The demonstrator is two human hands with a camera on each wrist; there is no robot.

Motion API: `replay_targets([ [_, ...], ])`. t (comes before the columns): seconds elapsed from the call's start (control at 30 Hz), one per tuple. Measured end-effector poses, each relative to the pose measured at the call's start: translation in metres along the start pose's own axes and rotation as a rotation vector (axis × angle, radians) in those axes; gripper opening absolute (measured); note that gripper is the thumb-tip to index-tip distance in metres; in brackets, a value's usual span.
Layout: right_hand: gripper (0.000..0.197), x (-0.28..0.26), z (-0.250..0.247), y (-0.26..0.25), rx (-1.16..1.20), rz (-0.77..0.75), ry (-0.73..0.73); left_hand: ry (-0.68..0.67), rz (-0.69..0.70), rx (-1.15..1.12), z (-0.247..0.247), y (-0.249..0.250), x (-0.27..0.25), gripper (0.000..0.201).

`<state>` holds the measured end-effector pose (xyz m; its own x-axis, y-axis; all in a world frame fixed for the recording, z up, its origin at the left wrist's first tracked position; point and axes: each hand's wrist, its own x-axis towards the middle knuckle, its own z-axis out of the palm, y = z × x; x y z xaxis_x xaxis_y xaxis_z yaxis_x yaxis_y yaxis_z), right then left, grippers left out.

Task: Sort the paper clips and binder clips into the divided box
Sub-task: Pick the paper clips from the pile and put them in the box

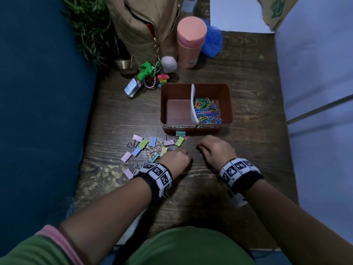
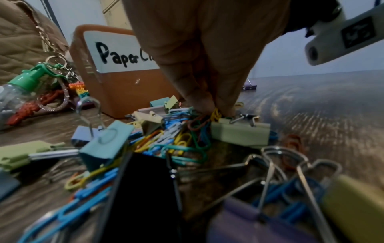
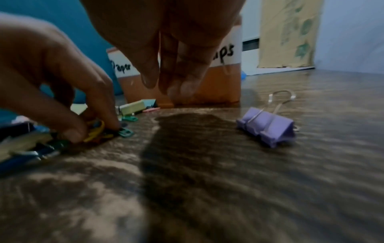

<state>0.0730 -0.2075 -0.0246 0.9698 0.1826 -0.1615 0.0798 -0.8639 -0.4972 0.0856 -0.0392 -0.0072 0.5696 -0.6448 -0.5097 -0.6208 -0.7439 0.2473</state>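
The brown divided box (image 1: 227, 104) stands mid-table with a white divider (image 1: 193, 104). Its right compartment holds a heap of coloured paper clips (image 1: 208, 111); the left compartment is bare. In front lies a pile of pastel binder clips (image 1: 145, 146) mixed with loose paper clips (image 2: 176, 144). My left hand (image 2: 216, 111) is down at the pile's right edge and pinches a few paper clips (image 3: 97, 129) against the table. My right hand (image 3: 166, 85) hovers just above the wood beside it, fingers hanging down, holding nothing. A purple binder clip (image 3: 268, 126) lies alone to its right.
A tan bag (image 1: 145, 25), a pink bottle (image 1: 191, 41), a sanitiser bottle with keychains (image 1: 141, 81) and a plant (image 1: 91, 29) crowd the back left. A blue sofa (image 1: 38, 111) borders the table on the left, and a pale surface (image 1: 321, 111) on the right.
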Motion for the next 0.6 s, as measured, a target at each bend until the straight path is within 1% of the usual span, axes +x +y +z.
replay_targets([
  [0.03,0.017,0.006,0.003,-0.002,-0.033,-0.027,-0.04,-0.004,0.004,0.016,0.0,0.001,-0.001,0.03],
  [0.13,0.039,0.024,0.01,-0.01,-0.13,-0.17,-0.155,0.016,0.019,0.063,0.003,0.001,-0.003,0.028],
  [0.17,0.043,0.028,0.012,-0.013,-0.169,-0.21,-0.179,0.03,0.02,0.069,0.004,0.0,-0.003,0.029],
  [0.2,0.044,0.031,0.014,-0.016,-0.206,-0.239,-0.195,0.044,0.018,0.061,0.006,-0.001,-0.004,0.029],
  [0.27,0.033,0.033,0.016,-0.022,-0.229,-0.26,-0.191,0.078,0.0,0.01,0.01,-0.005,-0.008,0.028],
  [0.3,0.027,0.033,0.017,-0.023,-0.219,-0.259,-0.176,0.106,-0.009,-0.034,0.012,-0.008,-0.011,0.028],
  [0.4,0.021,0.028,0.023,-0.025,-0.182,-0.229,-0.169,0.233,-0.011,-0.166,0.017,-0.016,-0.022,0.025],
  [0.5,0.015,0.023,0.028,-0.025,-0.089,-0.175,-0.177,0.292,-0.05,-0.346,0.017,-0.023,-0.031,0.017],
  [0.6,0.024,0.018,0.025,-0.027,0.054,-0.053,-0.133,0.342,-0.158,-0.573,0.015,-0.028,-0.033,0.009],
])
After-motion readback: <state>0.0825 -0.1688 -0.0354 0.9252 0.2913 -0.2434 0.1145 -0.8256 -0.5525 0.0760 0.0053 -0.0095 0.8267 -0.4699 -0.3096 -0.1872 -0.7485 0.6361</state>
